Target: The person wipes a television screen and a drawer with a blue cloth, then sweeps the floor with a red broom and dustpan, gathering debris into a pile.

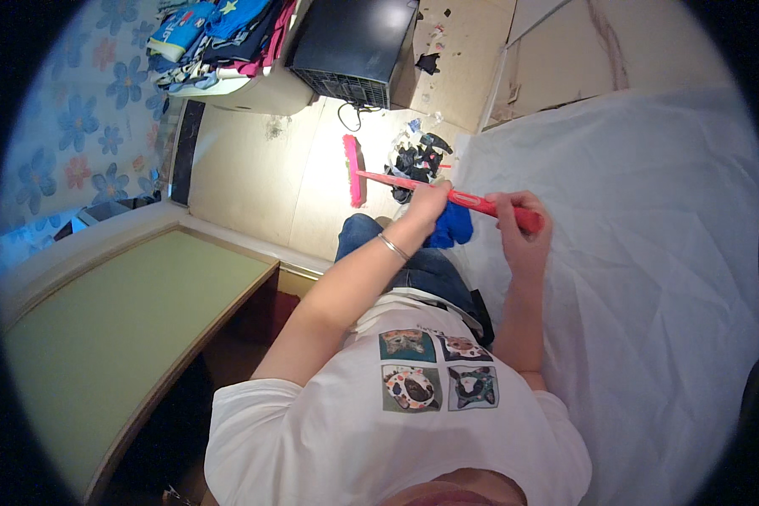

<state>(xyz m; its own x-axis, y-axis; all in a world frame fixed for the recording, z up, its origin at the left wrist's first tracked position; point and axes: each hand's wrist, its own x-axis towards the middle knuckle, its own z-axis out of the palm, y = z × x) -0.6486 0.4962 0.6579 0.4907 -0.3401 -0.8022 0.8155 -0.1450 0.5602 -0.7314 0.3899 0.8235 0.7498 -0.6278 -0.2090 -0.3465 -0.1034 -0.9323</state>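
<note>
A broom with a red handle (pixel 471 201) and a pink head (pixel 353 171) lies across my view, its bristles on the floor facing left. My left hand (pixel 431 203) is closed around the handle partway down. Higher up, my right hand (pixel 524 229) grips the thick end of it. A pile of black scraps and small litter (pixel 414 166) sits on the floor just right of the broom head, partly behind the handle. Below my hands shows a bright blue item (pixel 453 225), perhaps fabric, partly hidden by my left hand.
A black box-shaped appliance with a cord (pixel 354 47) stands ahead, beside a pale bin heaped with folded clothes (pixel 246 95). More scraps (pixel 428 63) lie on the floor to its right. White sheeting (pixel 632 265) covers the right side. A green-topped desk (pixel 139 303) is at left.
</note>
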